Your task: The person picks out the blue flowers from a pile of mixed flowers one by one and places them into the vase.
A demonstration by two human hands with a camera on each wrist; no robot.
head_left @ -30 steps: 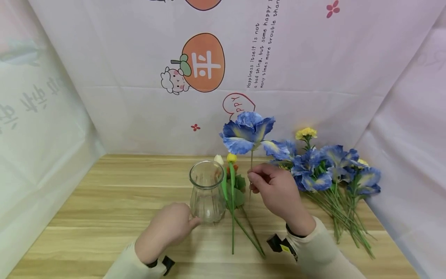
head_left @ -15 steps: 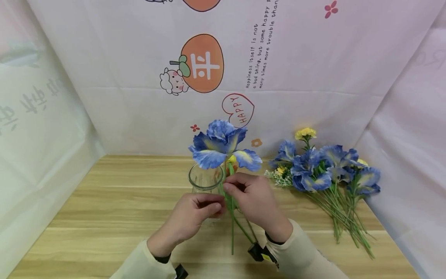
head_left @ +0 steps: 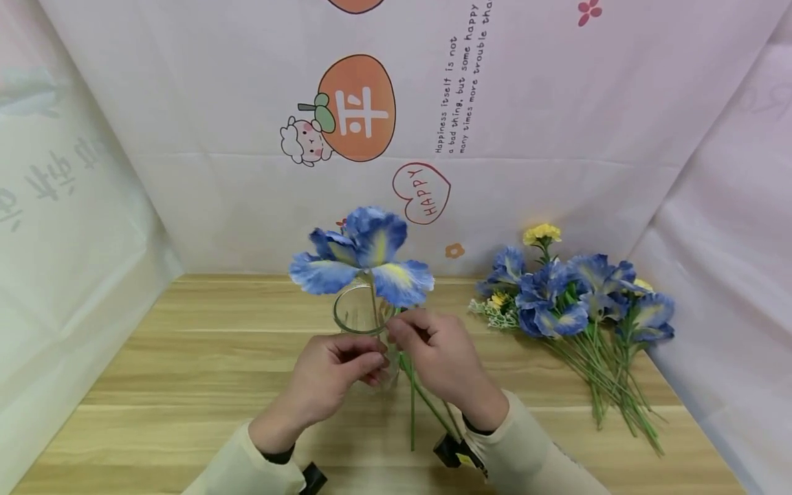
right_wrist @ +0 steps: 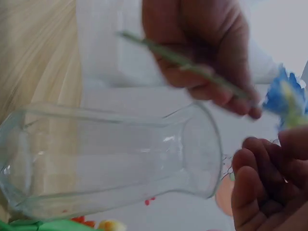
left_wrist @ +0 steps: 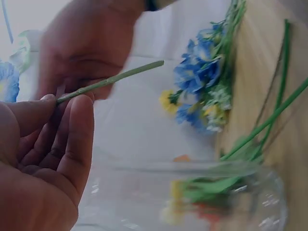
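Observation:
My left hand [head_left: 322, 385] pinches the green stem [left_wrist: 125, 74] of a large blue iris [head_left: 355, 251] between thumb and fingers. The bloom stands upright above the glass vase [right_wrist: 110, 144], overlapping its rim in the head view, and the stem's cut end points down outside the glass. Close by on the right, my right hand [head_left: 454, 357] has loosely curled fingers [right_wrist: 248, 183] with nothing between them, just off the stem. The vase is upright, partly hidden behind both hands in the head view, and no stems show inside it.
A few tulips with green stems [head_left: 412, 405] lie on the wooden table [head_left: 204, 385] to the vase's right. Farther right lies a pile of blue irises [head_left: 551, 295] with a yellow flower [head_left: 542, 234] and small white sprigs [head_left: 498, 316]. Printed cloth [head_left: 247, 206] walls off the back and sides.
The iris has moved left from beside the tulips to over the vase. My left hand has left the vase's side and taken the stem; my right hand has come off it.

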